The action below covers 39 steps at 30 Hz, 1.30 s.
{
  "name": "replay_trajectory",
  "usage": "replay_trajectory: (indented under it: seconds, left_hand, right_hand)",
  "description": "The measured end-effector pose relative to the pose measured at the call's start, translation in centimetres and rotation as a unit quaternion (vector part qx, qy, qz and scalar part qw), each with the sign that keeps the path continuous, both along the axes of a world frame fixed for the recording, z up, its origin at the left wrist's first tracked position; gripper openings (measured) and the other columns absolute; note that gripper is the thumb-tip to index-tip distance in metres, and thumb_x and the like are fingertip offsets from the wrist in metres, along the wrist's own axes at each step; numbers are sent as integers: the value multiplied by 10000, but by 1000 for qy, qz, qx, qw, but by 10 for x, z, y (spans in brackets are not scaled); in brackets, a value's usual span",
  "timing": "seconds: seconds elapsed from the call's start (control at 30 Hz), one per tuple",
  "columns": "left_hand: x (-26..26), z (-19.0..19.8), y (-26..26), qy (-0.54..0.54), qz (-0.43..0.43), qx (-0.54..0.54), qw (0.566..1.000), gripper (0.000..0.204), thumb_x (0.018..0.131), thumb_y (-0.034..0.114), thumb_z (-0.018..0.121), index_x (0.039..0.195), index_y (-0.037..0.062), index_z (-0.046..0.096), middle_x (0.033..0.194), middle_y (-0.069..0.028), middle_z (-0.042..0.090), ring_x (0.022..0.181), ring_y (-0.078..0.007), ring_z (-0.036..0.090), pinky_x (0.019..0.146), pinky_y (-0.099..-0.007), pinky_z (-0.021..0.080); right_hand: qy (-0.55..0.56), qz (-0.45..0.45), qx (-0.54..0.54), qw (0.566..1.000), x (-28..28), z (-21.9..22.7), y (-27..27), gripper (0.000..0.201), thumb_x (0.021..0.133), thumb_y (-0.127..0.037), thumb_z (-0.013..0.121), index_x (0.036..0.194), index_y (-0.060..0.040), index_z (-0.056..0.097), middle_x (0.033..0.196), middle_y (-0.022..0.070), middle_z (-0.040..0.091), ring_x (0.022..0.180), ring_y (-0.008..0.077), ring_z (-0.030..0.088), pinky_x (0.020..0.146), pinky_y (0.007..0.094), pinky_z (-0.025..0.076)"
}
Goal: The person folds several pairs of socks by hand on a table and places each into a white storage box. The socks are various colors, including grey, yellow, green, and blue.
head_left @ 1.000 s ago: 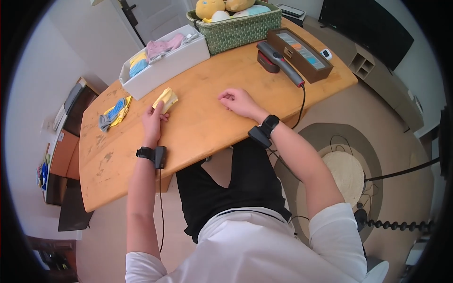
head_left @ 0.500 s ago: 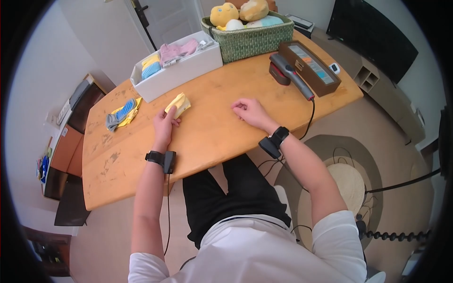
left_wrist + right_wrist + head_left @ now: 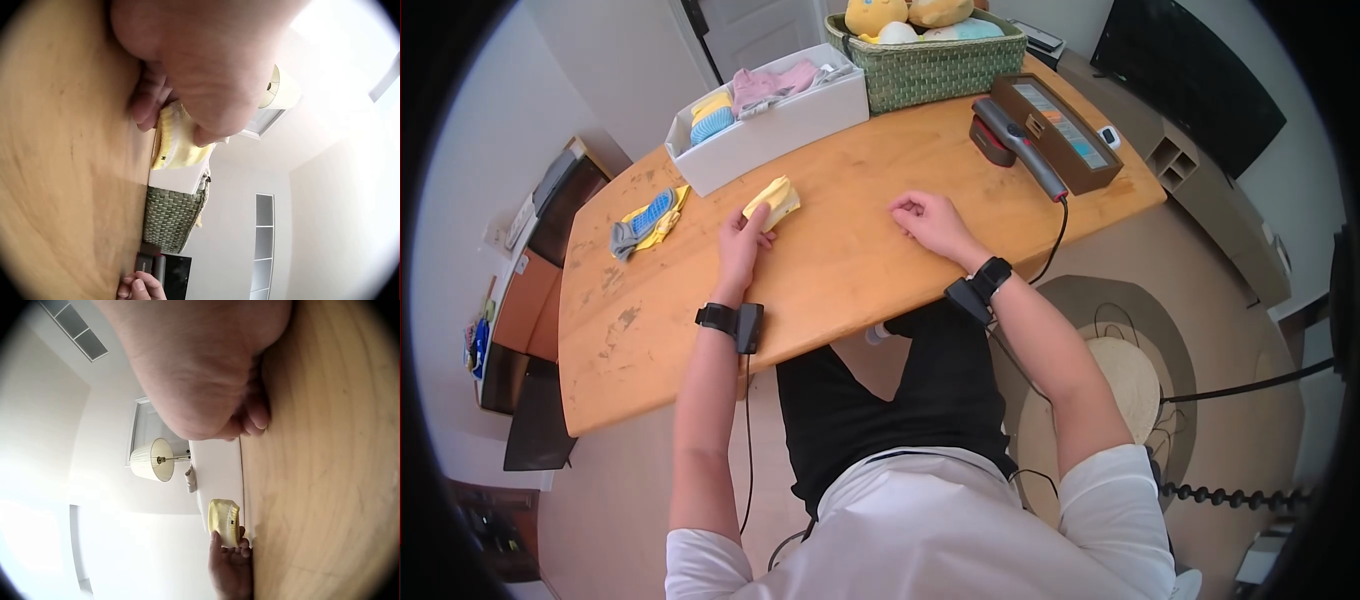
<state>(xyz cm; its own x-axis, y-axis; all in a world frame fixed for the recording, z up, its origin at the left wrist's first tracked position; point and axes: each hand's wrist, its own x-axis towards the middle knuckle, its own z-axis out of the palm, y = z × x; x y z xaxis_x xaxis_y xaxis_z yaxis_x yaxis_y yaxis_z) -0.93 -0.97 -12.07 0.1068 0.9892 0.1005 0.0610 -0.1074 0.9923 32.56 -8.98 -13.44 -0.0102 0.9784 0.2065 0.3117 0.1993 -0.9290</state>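
Note:
My left hand (image 3: 742, 248) pinches a folded pale-yellow sock (image 3: 775, 204) between thumb and fingers, just above the wooden table. In the left wrist view, the ribbed cuff of the sock (image 3: 178, 140) shows, with a small dark mark on it. My right hand (image 3: 932, 226) rests on the table to the right, its fingers loosely curled and holding nothing. From the right wrist view, the sock (image 3: 224, 520) stands upright in the left hand's grip. Left of that hand lie a grey sock with a blue dotted sole (image 3: 650, 216) and a yellow sock (image 3: 668, 227), overlapping.
A white box (image 3: 775, 130) with folded socks and pink cloth stands at the back. Beside it is a green woven basket (image 3: 940, 75) of plush toys. To the right are a corded grey handheld appliance (image 3: 1025, 148) and a brown case (image 3: 1060, 130) with a clear lid.
The head view has shifted slightly. Both hands stay in nearly the same places on the table, the left still holding the yellow sock.

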Motion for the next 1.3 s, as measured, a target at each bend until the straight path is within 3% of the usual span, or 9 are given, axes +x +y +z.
replay_trajectory:
  seconds: [0.27,0.33,0.73,0.83,1.3]
  left_hand:
    - [2,2,-3,6,3,4,1000,423,998,312,723,1224,-42,674,893,-71,699,647,-115,639,586,-234,489]
    - [3,2,-3,6,15,4,1000,416,1000,305,721,1218,-47,677,882,-68,698,639,-114,638,586,-232,490]
    - [3,1,-4,0,17,12,1000,428,993,321,731,1196,-52,680,801,-58,670,625,-118,642,590,-240,493]
    - [0,-1,-2,10,10,19,1000,426,994,320,728,1193,-53,678,802,-57,670,625,-116,642,591,-239,492]
    - [2,2,-2,6,8,8,1000,421,1000,315,723,1203,-51,679,851,-65,695,625,-107,633,589,-234,490]
  right_hand:
    - [-4,3,-18,1000,0,4,-2,170,994,-118,672,1084,20,713,835,27,699,739,98,658,677,261,539]
    - [-1,-1,-3,1000,1,0,-1,196,975,-144,675,1079,9,739,836,66,731,717,131,686,676,290,551]
    - [4,2,15,1000,1,-2,0,175,953,-119,667,1055,-3,747,850,68,740,742,134,687,706,291,557]
    - [-5,2,6,1000,0,0,-2,169,990,-118,670,1080,18,715,841,37,711,736,101,663,686,263,540]
    - [-27,2,7,1000,1,1,0,160,983,-109,676,1068,20,716,834,35,710,731,101,662,681,263,539]
